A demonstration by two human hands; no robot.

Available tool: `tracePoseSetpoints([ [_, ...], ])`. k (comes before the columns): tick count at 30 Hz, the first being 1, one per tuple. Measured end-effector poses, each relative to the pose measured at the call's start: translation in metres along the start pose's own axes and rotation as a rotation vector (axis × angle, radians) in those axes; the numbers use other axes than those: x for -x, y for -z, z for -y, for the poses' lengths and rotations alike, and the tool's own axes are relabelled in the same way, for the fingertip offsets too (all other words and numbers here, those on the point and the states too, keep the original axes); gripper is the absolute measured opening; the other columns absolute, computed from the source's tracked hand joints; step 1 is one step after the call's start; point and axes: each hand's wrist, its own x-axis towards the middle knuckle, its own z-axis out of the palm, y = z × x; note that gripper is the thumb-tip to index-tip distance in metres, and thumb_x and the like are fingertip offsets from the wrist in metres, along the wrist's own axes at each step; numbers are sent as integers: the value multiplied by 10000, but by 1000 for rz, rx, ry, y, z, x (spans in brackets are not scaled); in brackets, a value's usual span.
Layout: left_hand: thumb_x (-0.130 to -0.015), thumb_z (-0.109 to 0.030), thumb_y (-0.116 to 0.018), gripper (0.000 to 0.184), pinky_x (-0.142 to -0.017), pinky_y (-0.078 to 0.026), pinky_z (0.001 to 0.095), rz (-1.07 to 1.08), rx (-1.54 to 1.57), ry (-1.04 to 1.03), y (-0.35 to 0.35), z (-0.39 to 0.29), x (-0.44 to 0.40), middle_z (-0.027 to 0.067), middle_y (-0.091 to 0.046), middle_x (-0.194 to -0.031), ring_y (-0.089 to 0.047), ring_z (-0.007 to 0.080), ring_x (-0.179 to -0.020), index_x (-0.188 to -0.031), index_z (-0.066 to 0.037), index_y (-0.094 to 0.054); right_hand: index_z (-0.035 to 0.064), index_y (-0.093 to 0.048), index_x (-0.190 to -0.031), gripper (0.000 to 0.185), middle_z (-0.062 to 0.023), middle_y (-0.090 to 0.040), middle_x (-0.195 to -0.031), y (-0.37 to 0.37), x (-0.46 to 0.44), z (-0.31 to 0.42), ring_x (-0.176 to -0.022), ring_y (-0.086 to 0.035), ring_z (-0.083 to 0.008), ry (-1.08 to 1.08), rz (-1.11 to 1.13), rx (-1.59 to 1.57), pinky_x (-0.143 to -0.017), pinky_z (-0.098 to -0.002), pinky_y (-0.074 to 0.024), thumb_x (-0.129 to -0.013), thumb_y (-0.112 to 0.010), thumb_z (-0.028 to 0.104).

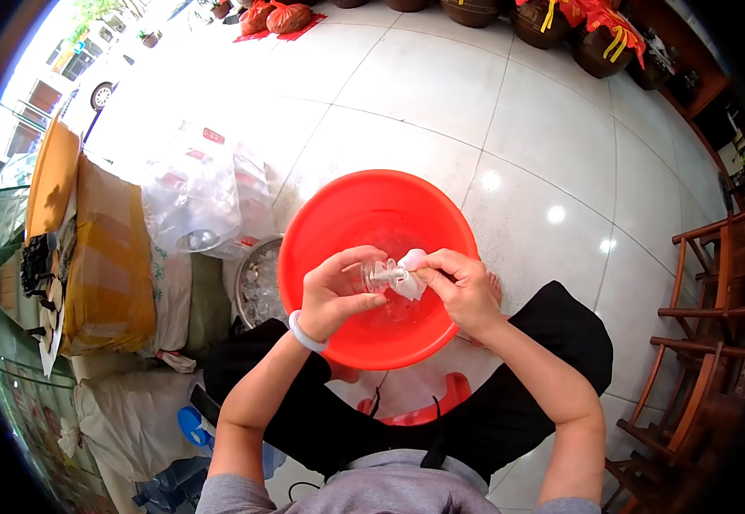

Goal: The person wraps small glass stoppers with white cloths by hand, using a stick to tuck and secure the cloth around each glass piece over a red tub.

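Note:
My left hand is closed around a small transparent glass vessel, held sideways with its narrow end toward the right. My right hand pinches a white cloth against that narrow end; part of the cloth is bunched above my fingers. Whether the cloth reaches inside the glass, I cannot tell. Both hands are over a red plastic basin between my legs. Its bottom is partly hidden by my hands and looks wet.
Left of the basin is a metal bowl of transparent pieces, with plastic bags behind it. A taped carton stands further left. Wooden chairs are at the right. Dark jars line the far floor.

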Motion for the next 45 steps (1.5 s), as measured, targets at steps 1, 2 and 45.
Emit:
tracePoseSetpoints([
  [1,-710,100,-672,505,-883,-502,364,-22,14,19,0,-1,0,139,-492,-1186,-528,235,-1077,-1173,48,-476,-16,-641,-873,90,-69,-638,-792,1,1,1,-663,-590,-130,57,-40,89,-580,-247,-460,-801,-589,-4],
  [2,-711,101,-671,508,-881,-502,364,-45,29,37,0,-1,0,136,-494,-1183,-528,235,-1076,-1175,49,-472,-22,-636,-865,94,-82,-636,-793,3,1,1,-657,-595,-145,114,-79,180,-581,-252,-465,-787,-583,-26],
  [45,-686,111,-681,524,-895,-492,385,2,-104,-55,-3,-2,-2,150,-466,-1212,-511,248,-1100,-1165,15,-493,-58,-623,-945,165,-64,-615,-787,1,-2,-10,-630,-488,-95,-530,46,-612,-596,-211,-409,-834,-584,57],
])
